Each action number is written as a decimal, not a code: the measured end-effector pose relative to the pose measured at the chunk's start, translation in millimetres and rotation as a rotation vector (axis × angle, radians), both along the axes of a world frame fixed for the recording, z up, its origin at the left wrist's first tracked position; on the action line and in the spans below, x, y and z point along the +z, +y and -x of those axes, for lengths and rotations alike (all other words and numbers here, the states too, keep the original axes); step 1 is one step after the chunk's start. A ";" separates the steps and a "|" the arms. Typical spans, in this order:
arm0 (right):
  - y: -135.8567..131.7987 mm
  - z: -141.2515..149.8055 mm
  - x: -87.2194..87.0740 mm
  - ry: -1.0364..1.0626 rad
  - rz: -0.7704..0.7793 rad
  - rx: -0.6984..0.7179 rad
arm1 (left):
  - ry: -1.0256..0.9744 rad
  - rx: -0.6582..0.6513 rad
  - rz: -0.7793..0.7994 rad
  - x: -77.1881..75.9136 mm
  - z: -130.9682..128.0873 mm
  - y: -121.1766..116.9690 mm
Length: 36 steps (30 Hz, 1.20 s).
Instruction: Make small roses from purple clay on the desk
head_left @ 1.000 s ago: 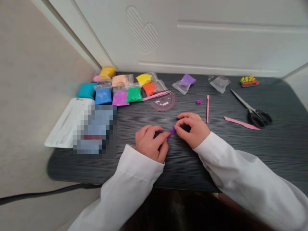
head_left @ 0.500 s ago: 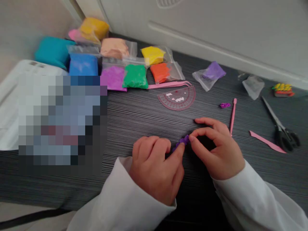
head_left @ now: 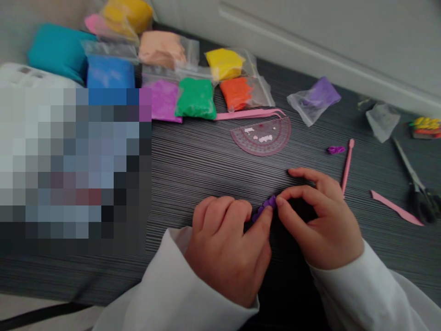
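Observation:
A short row of small purple clay discs, overlapping one another, lies on the dark table between my hands. My left hand presses the row down with its index fingertip, its other fingers curled under. At the row's upper right end, the thumb and index finger of my right hand are pinched together, while a further finger stretches out above. What sits between those pinching tips is mostly hidden. Beyond the right hand lie a twisted magenta clay piece and a pink modelling stick.
Bags of coloured clay, among them a green one and an orange one, line the back left. A clear protractor lies before pink tweezers. Rightward are a pink plastic knife and scissors. A blurred patch covers the left.
The view has shifted, so the table items sit farther outward in the picture. Both hands keep nearly the same pose at the purple clay row.

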State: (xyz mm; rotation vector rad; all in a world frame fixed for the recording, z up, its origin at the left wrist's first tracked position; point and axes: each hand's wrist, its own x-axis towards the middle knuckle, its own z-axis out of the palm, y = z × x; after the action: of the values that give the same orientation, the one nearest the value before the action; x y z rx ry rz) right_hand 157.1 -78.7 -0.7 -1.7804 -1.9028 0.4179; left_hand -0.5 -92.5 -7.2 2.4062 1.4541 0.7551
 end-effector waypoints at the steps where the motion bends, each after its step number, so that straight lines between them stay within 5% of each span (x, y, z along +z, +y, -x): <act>1: 0.1 -0.5 -0.5 -0.002 -0.003 -0.003 | -0.002 -0.002 0.000 -0.1 0.1 0.1; 36: 2.1 -8.7 -6.2 -0.072 -0.056 0.063 | -0.004 -0.024 -0.009 -2.3 1.4 1.0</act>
State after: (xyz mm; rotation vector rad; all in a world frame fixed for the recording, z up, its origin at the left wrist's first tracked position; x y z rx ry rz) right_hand 165.8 -76.6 -7.0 -1.7243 -2.0040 0.3230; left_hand -1.9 -91.5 -9.5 2.4228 1.4214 0.7617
